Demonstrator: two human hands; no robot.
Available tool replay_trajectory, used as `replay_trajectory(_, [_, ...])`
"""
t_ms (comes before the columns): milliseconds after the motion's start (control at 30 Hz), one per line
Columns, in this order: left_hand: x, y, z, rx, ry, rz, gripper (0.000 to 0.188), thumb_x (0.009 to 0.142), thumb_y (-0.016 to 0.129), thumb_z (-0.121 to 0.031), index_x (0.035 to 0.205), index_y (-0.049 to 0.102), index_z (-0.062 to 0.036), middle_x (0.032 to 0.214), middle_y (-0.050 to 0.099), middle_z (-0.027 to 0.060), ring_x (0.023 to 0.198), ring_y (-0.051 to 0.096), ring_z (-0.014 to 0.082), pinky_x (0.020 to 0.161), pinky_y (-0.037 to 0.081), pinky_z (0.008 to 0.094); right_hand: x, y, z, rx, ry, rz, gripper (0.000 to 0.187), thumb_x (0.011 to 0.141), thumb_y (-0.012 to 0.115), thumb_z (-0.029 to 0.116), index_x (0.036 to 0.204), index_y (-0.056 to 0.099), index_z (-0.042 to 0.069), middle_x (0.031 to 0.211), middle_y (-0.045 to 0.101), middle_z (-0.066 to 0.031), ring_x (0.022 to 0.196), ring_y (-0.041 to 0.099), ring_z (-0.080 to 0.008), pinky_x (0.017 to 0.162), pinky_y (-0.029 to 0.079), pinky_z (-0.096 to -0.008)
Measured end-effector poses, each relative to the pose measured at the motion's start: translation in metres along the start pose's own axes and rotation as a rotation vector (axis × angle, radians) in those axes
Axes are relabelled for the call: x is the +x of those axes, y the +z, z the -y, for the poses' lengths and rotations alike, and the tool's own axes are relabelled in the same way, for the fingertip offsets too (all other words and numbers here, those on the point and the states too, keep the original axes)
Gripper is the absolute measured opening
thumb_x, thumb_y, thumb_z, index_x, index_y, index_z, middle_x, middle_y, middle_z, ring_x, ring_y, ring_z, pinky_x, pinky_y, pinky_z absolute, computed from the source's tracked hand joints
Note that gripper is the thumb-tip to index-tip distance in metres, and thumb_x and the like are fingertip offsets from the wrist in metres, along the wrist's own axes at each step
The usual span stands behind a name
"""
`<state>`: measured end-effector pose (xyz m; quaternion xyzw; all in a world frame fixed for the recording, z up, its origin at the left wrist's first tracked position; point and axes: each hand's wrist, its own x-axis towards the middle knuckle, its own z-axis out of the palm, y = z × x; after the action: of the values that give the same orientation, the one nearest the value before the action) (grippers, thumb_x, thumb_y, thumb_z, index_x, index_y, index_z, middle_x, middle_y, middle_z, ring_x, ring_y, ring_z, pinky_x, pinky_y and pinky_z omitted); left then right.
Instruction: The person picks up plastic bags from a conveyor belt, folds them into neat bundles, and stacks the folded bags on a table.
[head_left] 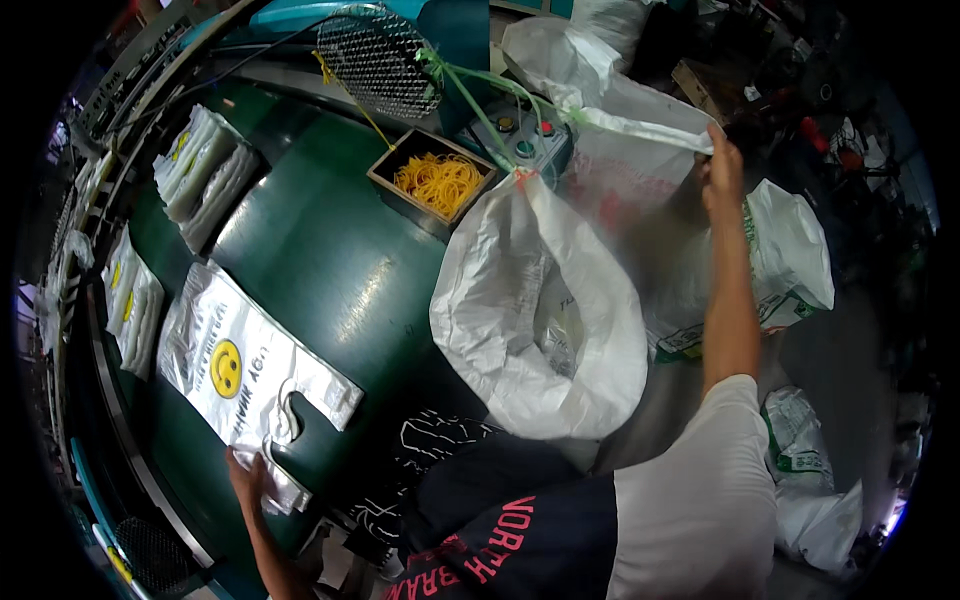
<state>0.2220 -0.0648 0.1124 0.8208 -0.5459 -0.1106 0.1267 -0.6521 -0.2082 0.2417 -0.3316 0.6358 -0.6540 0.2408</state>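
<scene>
On the green surface lies a flat white plastic T-shirt bag (215,365) with a yellow smiley print and a cut-out between its handles. My left hand (250,482) is closed on the edge of one handle, at the near end of the bag. Far to the right, my right hand (722,175) pinches the rim of an upright white woven sack (630,155), arm stretched out. Between my arms hangs another white woven sack (600,395), its mouth wide and tied up with green string; some clear plastic shows inside.
A wooden box (385,180) of yellow rubber bands (440,185) stands beside a grey control box (520,140) with buttons. Folded plastic bag stacks (200,165) lie along the left of the green conveyor belt (310,230). A racket-like mesh (380,65) rises behind. More sacks (790,245) stand right.
</scene>
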Motion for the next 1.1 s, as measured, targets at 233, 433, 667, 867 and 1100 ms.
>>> replay_trajectory(233, [-0.023,0.0,-0.034,0.163,0.035,0.041,0.098,0.065,0.081,-0.03,0.143,0.026,-0.0064,0.13,0.037,0.0331,0.121,0.039,0.047,0.102,0.034,0.0478,-0.006,0.019,-0.003,-0.716,-0.055,0.017,0.04,0.089,0.057,0.039,0.076,0.061,0.002,0.062,0.06,-0.0088,0.054,0.057,-0.0221,0.052,0.045,-0.0345])
replay_trajectory(433, [-0.032,0.011,-0.043,0.119,0.036,-0.016,0.088,0.07,0.077,-0.027,0.141,0.03,-0.0065,0.133,0.037,0.032,0.122,0.037,0.0464,0.103,0.032,0.0471,0.017,0.048,0.061,-1.061,-0.836,-0.303,0.032,0.083,0.063,0.027,0.107,0.06,0.006,0.102,0.064,-0.0177,0.095,0.059,-0.0381,0.081,0.047,-0.0428])
replay_trajectory(667, [-0.049,0.009,-0.024,0.203,-0.182,-0.031,0.08,0.071,0.074,-0.025,0.138,0.036,-0.0056,0.121,0.046,0.0289,0.111,0.045,0.0436,0.096,0.038,0.0464,-0.126,0.231,0.068,-0.538,-1.014,0.796,0.024,0.084,0.06,0.02,0.103,0.064,0.007,0.096,0.066,-0.0151,0.089,0.063,-0.0305,0.079,0.049,-0.0377])
replay_trajectory(867, [-0.026,0.012,-0.084,0.084,-0.151,-0.135,0.06,0.078,0.066,-0.03,0.131,0.048,-0.0075,0.121,0.053,0.0217,0.109,0.053,0.0388,0.09,0.044,0.0447,-0.26,0.33,-0.022,-0.579,-0.833,1.446,0.058,0.084,0.063,0.031,0.132,0.043,0.006,0.135,0.044,-0.0226,0.107,0.056,-0.0384,0.09,0.046,-0.0464])
replay_trajectory(1100, [-0.025,-0.038,-0.107,0.141,0.017,-0.375,0.029,0.074,0.062,-0.014,0.103,0.064,-0.0084,0.098,0.058,0.0159,0.086,0.06,0.0335,0.072,0.049,0.042,-0.362,0.425,-0.075,-0.786,-0.9,1.247,0.079,0.072,0.07,0.042,0.137,0.039,0.007,0.141,0.029,-0.0312,0.12,0.038,-0.0402,0.09,0.04,-0.0521])
